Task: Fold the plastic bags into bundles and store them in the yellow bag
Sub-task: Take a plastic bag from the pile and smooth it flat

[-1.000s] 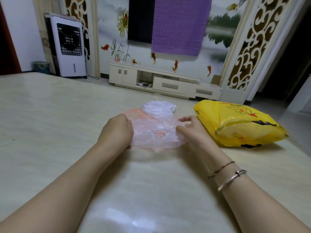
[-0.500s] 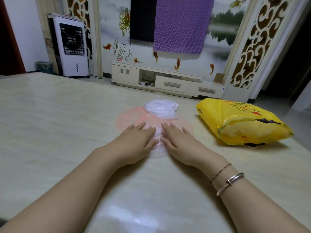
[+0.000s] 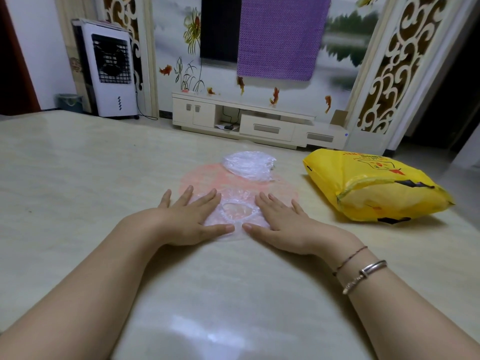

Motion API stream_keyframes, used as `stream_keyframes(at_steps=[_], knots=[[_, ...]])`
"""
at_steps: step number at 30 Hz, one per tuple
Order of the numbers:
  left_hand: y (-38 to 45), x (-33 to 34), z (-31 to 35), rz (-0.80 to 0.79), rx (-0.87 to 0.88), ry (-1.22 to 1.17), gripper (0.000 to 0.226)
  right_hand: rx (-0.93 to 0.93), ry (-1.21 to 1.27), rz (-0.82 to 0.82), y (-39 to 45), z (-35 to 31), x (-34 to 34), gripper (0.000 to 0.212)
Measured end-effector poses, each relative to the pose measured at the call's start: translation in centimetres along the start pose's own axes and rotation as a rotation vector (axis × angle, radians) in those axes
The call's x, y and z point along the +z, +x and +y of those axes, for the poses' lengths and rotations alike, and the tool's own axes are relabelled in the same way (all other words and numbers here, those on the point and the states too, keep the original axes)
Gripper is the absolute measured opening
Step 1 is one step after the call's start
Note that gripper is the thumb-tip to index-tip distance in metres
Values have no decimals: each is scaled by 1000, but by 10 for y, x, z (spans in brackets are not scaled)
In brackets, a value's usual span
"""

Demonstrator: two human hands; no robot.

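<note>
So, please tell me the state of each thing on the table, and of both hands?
left hand: open, pressing the clear bag
right hand: open, pressing it too
clear bag: flat under hands
pink bag: spread flat
crumpled bag: unfolded, on pink bag
yellow bag: lying sideways

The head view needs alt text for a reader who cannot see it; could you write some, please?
Two hands, left and right, press flat on a clear bag spread over a pink bag on a pale table. A crumpled clear bundle lies beyond them, and a yellow bag lies to the right.
</note>
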State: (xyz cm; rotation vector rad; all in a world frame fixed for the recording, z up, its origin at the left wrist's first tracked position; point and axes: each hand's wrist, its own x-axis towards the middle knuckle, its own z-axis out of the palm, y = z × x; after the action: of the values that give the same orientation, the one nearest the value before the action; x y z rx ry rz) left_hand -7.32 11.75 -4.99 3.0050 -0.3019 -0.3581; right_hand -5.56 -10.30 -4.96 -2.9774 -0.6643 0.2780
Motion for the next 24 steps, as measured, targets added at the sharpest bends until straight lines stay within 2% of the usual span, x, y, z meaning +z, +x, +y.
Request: stream_keyframes(at_steps=[2, 4, 6, 7, 10, 13, 18, 21, 24], knots=[[-1, -1, 0, 89, 36, -74, 83, -32, 85, 34, -3, 2, -1, 87], [-3, -5, 1, 266, 122, -234, 84, -84, 210, 112, -10, 4, -8, 93], [-4, -9, 2, 435, 246, -410, 76, -140, 296, 217, -17, 7, -19, 86], [-5, -9, 2, 451, 287, -489, 67, -168, 312, 241, -20, 9, -24, 78], [-4, -5, 6, 357, 314, -543, 51, -223, 266, 216, -26, 11, -30, 57], [-2, 0, 5, 315, 299, -482, 51, -213, 234, 186, -26, 8, -27, 45], [-4, -1, 5, 339, 296, -436, 49, -217, 8, 342, -8, 1, -12, 29], [-5, 0, 6, 346, 288, -448, 50, -215, 84, 462, -2, 1, -6, 17], [-5, 1, 7, 340, 272, -438, 48, -172, 278, 492, -1, 5, -6, 11]])
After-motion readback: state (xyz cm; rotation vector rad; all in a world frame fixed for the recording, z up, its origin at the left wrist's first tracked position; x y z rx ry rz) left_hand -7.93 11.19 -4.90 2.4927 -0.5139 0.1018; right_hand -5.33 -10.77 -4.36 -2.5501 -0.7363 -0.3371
